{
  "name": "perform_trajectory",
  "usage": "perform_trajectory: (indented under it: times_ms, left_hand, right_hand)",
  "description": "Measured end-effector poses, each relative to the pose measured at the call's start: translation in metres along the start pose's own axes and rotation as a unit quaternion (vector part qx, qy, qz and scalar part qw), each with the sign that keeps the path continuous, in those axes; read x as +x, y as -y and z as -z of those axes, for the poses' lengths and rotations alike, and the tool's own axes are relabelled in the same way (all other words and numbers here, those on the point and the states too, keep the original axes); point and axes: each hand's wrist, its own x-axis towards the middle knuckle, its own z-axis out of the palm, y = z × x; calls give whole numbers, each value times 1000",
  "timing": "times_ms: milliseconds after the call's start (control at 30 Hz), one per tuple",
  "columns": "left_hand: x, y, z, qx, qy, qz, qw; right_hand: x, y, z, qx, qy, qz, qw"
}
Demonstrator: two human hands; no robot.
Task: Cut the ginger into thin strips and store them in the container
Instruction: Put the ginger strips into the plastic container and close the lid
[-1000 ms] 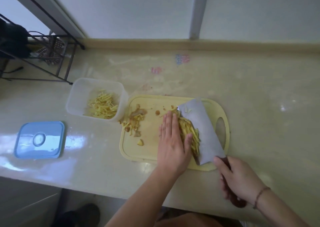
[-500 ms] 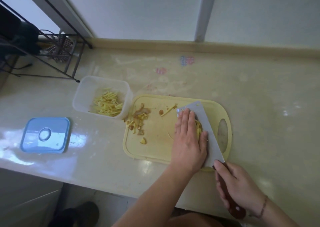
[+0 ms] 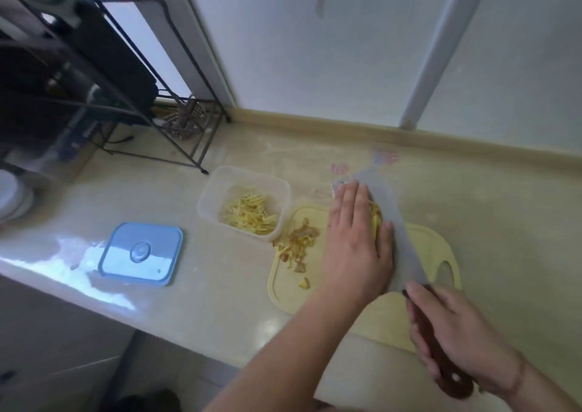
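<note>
Glossy cream countertop [image 3: 189, 301] fills the scene, its near edge dropping to a dim floor where a dark shape at the bottom is cut off and too vague to name. Nearest the camera, the right hand [image 3: 453, 333] curls its fingers round the dark reddish handle of a cleaver [image 3: 396, 232]; the end of the handle pokes out below the palm. Its broad grey blade runs away from the hand, lifted above a pale yellow cutting board [image 3: 283, 295], and the blade's far tip is blurred. The left hand [image 3: 356, 241] lies flat with straight fingers held together, pressing a pile of ginger strips [image 3: 375, 219] against the face of the blade; only a narrow yellow sliver of that pile shows between fingers and steel, the remainder hidden under the palm. Left of the hand, brownish ginger peel scraps [image 3: 299, 243] lie scattered on the board, with one small yellow bit nearer the front edge. A blue lid [image 3: 140, 254] rests flat on the counter, well apart to the left. Beyond the board's left corner, touching it or just beside it, stands the open translucent container [image 3: 214, 191], holding more cut ginger. Farther back a black wire rack [image 3: 132, 103] stands at the left, its contents dark and hard to read, and pale window panels rise behind the counter's raised lip
</note>
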Motion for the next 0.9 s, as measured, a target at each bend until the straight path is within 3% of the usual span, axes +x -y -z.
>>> perform_trajectory:
  times_ms: [133, 333, 700, 900]
  left_hand:
    - [34, 43, 51, 21, -66, 12, 998]
    - [56, 116, 93, -14, -100, 92, 991]
    - [41, 152, 103, -12, -98, 134, 986]
    - [36, 158, 103, -26, -162, 110, 980]
  right_hand:
    - [40, 46, -41, -37, 47, 41, 997]
    - [99, 80, -104, -115, 80, 79, 987]
    - [116, 86, -118, -287, -1, 118, 951]
    - [114, 97, -112, -356, -25, 144, 923]
